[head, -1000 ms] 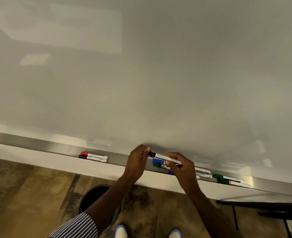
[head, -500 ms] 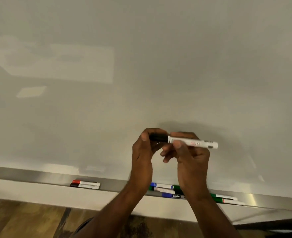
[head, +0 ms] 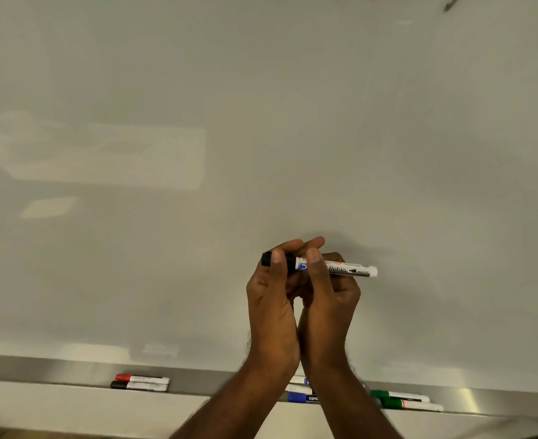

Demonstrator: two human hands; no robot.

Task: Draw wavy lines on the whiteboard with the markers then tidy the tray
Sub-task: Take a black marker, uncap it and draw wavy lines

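A white marker with a black cap (head: 340,269) lies level in front of the blank whiteboard (head: 261,122). My right hand (head: 327,296) grips its white barrel. My left hand (head: 274,289) pinches the black cap at the marker's left end. Both wrists touch below the marker. The metal tray (head: 39,365) runs under the board. On it lie a red marker (head: 142,378) and a black marker (head: 139,385) at the left, a blue marker (head: 302,398) partly hidden behind my arms, and two green markers (head: 403,400) at the right.
Faint dark and red marks (head: 451,3) show at the board's top right edge. A pale ledge (head: 71,410) runs below the tray.
Both hands lifted the black-capped marker from the tray up in front of the board. The view tilted up, so the floor and shoes dropped out of sight.
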